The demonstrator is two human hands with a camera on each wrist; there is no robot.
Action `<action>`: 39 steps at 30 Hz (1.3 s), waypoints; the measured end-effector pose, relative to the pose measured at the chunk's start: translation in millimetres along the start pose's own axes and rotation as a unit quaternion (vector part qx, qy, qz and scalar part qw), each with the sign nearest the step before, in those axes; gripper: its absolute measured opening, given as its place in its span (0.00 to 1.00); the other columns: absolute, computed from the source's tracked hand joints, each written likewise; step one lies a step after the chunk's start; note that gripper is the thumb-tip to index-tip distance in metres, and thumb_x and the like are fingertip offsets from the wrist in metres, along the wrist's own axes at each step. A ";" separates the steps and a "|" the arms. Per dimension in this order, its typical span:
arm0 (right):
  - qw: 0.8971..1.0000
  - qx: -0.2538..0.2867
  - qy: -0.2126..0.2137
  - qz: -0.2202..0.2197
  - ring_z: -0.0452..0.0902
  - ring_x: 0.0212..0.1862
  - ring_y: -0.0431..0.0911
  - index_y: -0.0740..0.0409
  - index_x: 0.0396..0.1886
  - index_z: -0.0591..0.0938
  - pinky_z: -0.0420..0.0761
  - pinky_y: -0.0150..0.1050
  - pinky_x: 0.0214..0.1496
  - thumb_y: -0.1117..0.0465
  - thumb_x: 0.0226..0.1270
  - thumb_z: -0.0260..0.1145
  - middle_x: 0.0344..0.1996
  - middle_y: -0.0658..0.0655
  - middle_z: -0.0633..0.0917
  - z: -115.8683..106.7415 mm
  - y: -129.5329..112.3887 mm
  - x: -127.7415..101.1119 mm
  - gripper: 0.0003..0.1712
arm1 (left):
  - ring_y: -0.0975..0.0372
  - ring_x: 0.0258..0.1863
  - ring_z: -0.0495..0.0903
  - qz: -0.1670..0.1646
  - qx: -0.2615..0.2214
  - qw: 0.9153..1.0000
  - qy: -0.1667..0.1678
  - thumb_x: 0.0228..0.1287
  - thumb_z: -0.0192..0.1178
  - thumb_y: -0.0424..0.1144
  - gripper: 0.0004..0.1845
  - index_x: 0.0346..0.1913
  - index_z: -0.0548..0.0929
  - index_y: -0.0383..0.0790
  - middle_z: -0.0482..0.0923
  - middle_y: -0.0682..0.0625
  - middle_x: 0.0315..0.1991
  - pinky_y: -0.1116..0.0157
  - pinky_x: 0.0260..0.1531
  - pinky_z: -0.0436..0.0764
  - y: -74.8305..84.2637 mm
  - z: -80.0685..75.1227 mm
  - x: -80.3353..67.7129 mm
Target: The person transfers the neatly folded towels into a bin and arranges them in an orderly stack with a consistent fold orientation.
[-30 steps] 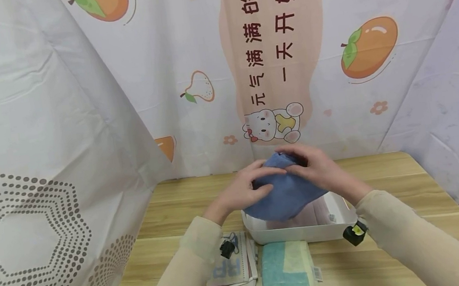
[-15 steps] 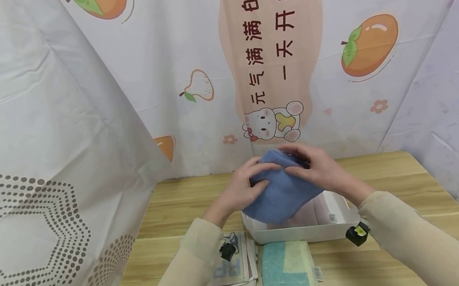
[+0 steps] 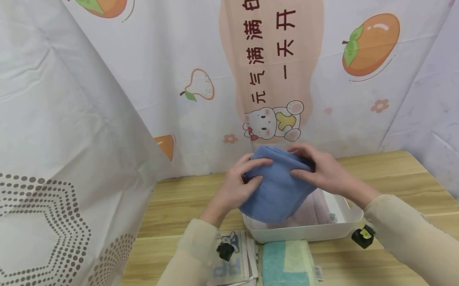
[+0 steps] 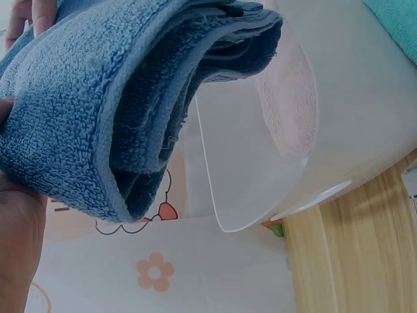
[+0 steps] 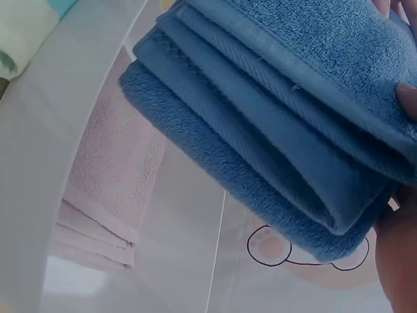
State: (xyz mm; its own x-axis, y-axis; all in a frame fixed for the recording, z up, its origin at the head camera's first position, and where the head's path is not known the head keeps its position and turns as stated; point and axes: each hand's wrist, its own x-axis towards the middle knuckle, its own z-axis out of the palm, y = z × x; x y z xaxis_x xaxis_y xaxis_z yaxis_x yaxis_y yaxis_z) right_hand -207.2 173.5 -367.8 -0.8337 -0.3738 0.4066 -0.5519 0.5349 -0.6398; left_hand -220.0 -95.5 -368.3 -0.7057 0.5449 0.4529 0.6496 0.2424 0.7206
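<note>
A folded blue towel (image 3: 275, 192) is held up above a white plastic bin (image 3: 320, 233). My left hand (image 3: 236, 184) grips its left side, thumb on the near face. On the right side my right hand (image 3: 321, 168) pinches the towel, with the thumb in front and the fingers behind. Several stacked layers and hemmed edges of the blue towel (image 5: 260, 124) show in the right wrist view. A folded pink towel (image 3: 317, 208) lies inside the bin, partly hidden behind the blue one.
In front of the bin lie a folded teal and yellow towel (image 3: 286, 268) and, to its left, a folded white towel (image 3: 233, 272) with blue lettering and reddish stripes. The wooden table (image 3: 387, 181) backs onto a printed curtain (image 3: 194, 133).
The blue towel has risen slightly and shifted a little left, its top edge showing more. My right hand has moved slightly right along it. The other towels and bin stay put.
</note>
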 end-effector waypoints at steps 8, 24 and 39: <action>1.000 -0.004 0.021 -0.016 0.82 0.54 0.59 0.57 0.66 0.72 0.80 0.62 0.55 0.67 0.67 0.72 0.53 0.66 0.85 -0.7 4.6 -4.3 0.30 | 0.55 0.66 0.73 -0.018 -0.021 0.999 0.021 0.69 0.62 0.26 0.21 0.61 0.84 0.46 0.73 0.48 0.68 0.49 0.64 0.76 1.2 -2.7 -0.9; 0.983 -0.077 0.026 -0.167 0.78 0.51 0.50 0.53 0.59 0.78 0.82 0.44 0.48 0.77 0.66 0.66 0.55 0.59 0.77 2.1 18.6 -11.4 0.25 | 0.57 0.71 0.69 -0.074 -0.110 0.990 0.052 0.70 0.61 0.28 0.21 0.63 0.83 0.46 0.71 0.52 0.70 0.46 0.68 0.70 -4.4 -8.6 -3.1; 0.996 -0.032 -0.051 -0.068 0.74 0.58 0.49 0.39 0.73 0.75 0.77 0.49 0.53 0.58 0.73 0.67 0.60 0.54 0.77 -6.2 23.0 -23.3 0.30 | 0.58 0.73 0.67 -0.100 -0.163 0.979 0.072 0.71 0.62 0.30 0.21 0.64 0.82 0.46 0.70 0.55 0.70 0.44 0.70 0.66 -8.1 -14.3 -5.9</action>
State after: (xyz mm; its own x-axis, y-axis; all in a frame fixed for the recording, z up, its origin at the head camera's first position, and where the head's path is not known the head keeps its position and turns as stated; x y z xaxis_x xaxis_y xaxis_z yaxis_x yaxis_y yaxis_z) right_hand -200.6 199.2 -388.0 -0.7464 -0.5189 0.4166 -0.6625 0.5203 -0.5389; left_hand -225.1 -112.2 -369.2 -0.8577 0.3883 0.3370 0.3851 0.0509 0.9215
